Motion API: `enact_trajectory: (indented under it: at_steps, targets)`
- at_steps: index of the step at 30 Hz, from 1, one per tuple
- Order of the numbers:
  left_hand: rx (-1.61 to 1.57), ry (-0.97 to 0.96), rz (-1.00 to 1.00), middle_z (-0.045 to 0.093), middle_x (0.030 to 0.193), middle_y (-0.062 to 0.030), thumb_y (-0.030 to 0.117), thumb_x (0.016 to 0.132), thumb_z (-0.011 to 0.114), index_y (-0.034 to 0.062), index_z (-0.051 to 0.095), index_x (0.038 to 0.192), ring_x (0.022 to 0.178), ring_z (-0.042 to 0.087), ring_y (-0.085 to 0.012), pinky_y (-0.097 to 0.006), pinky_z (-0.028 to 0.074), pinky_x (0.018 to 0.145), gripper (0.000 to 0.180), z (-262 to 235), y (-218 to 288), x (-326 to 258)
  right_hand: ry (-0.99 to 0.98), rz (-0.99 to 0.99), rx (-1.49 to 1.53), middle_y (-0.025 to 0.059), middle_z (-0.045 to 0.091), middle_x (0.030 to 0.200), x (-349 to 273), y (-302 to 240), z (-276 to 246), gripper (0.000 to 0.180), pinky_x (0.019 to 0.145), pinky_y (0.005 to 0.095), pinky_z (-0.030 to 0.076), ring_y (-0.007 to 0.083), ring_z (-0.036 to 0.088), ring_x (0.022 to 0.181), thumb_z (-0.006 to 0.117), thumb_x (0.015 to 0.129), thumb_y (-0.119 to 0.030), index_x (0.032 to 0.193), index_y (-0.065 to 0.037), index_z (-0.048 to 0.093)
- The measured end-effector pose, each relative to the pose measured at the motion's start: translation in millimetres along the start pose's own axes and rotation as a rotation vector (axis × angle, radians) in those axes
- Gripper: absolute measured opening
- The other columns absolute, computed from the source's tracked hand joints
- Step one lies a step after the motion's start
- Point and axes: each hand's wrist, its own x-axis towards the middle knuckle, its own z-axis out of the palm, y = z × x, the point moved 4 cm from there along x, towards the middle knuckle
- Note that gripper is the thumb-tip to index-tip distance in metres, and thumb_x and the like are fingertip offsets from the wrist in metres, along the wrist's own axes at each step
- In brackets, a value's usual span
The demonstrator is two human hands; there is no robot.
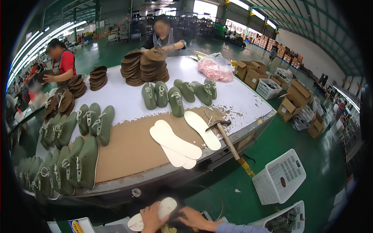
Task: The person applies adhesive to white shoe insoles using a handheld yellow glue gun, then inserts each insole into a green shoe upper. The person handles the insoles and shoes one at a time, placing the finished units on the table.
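Note:
At the lower edge my left hand (151, 218) is closed around a white insole (168, 206) with faint red marks. Whether something sits beneath that insole is hidden. My right hand (195, 219) is just to its right, apart from it, its fingers blurred by motion. On the table edge ahead lie several loose cream insoles (175, 140), some overlapping, and one more insole (203, 130) beside them. A hammer (225, 136) with a wooden handle rests there, its handle jutting over the edge.
Green shoe lasts (87, 163) with white cords stand in rows on the table (128, 112). Brown stacked pieces (134, 68) and a bag of pink material (215, 68) lie farther back. Two people work across the table. White crates (278, 182) stand on the floor at right.

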Motion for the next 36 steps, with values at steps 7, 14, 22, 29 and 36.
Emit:
enact_trajectory:
  at_steps: [7, 14, 22, 29, 36]
  targets:
    - [-0.042, 0.046, 0.080, 0.067, 0.131, -0.0110, 0.043, 0.072, 0.086, 0.0075, 0.059, 0.139, 0.108, 0.061, -0.0299, -0.044, 0.041, 0.093, 0.081, -10, 14, 10, -0.305, -0.159, -0.302, 0.0136, 0.066, 0.102, -44, -54, 27, 0.054, 0.084, 0.0453, 0.050, 0.0327, 0.065, 0.098, 0.077, 0.085, -0.028, 0.131, -0.005, 0.059]
    - [-0.046, 0.050, 0.030, 0.067, 0.131, -0.0101, 0.039, 0.073, 0.087, 0.0067, 0.059, 0.139, 0.110, 0.062, -0.0290, -0.043, 0.041, 0.096, 0.079, -16, 14, 5, -0.347, -0.110, -0.249, 0.0156, 0.067, 0.102, -48, -52, 33, 0.060, 0.084, 0.0470, 0.050, 0.0348, 0.066, 0.095, 0.075, 0.086, -0.022, 0.142, -0.009, 0.056]
    - [-0.058, 0.032, 0.039, 0.067, 0.131, -0.0100, 0.034, 0.071, 0.089, 0.0068, 0.059, 0.138, 0.111, 0.063, -0.0276, -0.042, 0.042, 0.095, 0.078, -17, 13, 7, -0.301, 0.411, 0.665, 0.0276, 0.061, 0.140, -71, -29, -45, 0.086, 0.106, 0.0448, 0.049, 0.0409, 0.062, 0.127, 0.061, 0.098, -0.061, 0.153, 0.003, 0.043]
    - [-0.061, 0.043, 0.050, 0.067, 0.133, -0.0074, 0.036, 0.072, 0.087, 0.0086, 0.060, 0.137, 0.109, 0.062, -0.0260, -0.041, 0.041, 0.094, 0.075, -15, 14, 8, -0.060, 0.234, 0.448, 0.0299, 0.069, 0.123, -54, -45, -75, 0.095, 0.096, 0.0468, 0.054, 0.0453, 0.069, 0.114, 0.060, 0.093, -0.071, 0.152, 0.001, 0.043]
    - [-0.093, 0.086, 0.046, 0.068, 0.131, -0.0088, 0.028, 0.069, 0.088, 0.0073, 0.061, 0.135, 0.109, 0.064, -0.0267, -0.041, 0.042, 0.093, 0.074, -18, 19, 8, -0.084, 0.142, 0.353, 0.0302, 0.068, 0.124, -29, -45, -56, 0.084, 0.094, 0.0470, 0.055, 0.0469, 0.069, 0.111, 0.076, 0.085, -0.046, 0.148, 0.002, 0.046]
